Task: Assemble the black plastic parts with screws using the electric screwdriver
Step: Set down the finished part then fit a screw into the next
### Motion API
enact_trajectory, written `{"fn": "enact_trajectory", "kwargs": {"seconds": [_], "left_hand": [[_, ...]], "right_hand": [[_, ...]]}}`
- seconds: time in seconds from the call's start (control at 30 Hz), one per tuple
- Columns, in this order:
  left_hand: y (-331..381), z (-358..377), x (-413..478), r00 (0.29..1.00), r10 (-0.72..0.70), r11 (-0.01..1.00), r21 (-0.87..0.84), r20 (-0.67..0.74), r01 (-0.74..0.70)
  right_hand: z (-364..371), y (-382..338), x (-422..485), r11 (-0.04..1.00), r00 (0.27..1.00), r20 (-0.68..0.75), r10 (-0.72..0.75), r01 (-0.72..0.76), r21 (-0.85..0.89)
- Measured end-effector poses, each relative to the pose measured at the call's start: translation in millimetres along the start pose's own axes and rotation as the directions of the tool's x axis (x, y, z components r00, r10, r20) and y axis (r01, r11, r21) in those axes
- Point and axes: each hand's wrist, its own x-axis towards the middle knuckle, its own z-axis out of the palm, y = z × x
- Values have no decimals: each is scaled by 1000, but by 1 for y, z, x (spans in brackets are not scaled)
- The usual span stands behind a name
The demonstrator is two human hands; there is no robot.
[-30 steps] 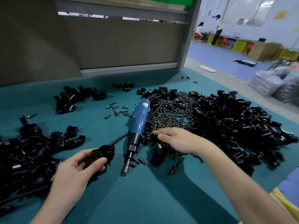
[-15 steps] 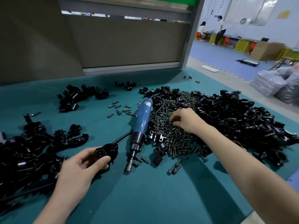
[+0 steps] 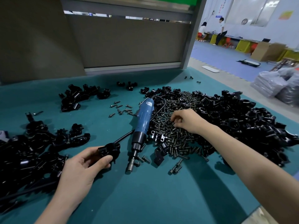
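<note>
Black plastic part (image 3: 108,150) gripped by left hand (image 3: 80,172); right hand (image 3: 187,120), curled, pinches screws (image 3: 176,138).

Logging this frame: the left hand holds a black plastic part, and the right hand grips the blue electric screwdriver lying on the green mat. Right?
Not quite. The right hand is not on the electric screwdriver; its fingers curl down into the screw pile beside it. The head view shows the screwdriver lying untouched on the green mat, and the left hand holds the black plastic part.
</note>
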Motion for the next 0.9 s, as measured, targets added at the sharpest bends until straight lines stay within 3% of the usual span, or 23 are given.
{"fn": "enact_trajectory", "kwargs": {"seconds": [0.27,0.43,0.73,0.83,0.9], "left_hand": [[-2,0,1,1000,23,999,26,-2,-23],[-2,1,0,999,43,999,23,-2,-43],[-3,-1,1,999,44,999,28,14,-44],[-1,-2,1,999,48,999,23,24,-49],[-1,-2,1,998,51,998,26,30,-51]], "right_hand": [[10,2,6,999,991,-127,-42,38,-30],[8,0,10,985,989,-46,-140,134,-113],[-1,-13,26,964,995,95,-19,43,-262],[-3,-15,28,983,997,81,-9,23,-181],[-3,-12,29,997,997,-33,69,-68,24]]}}
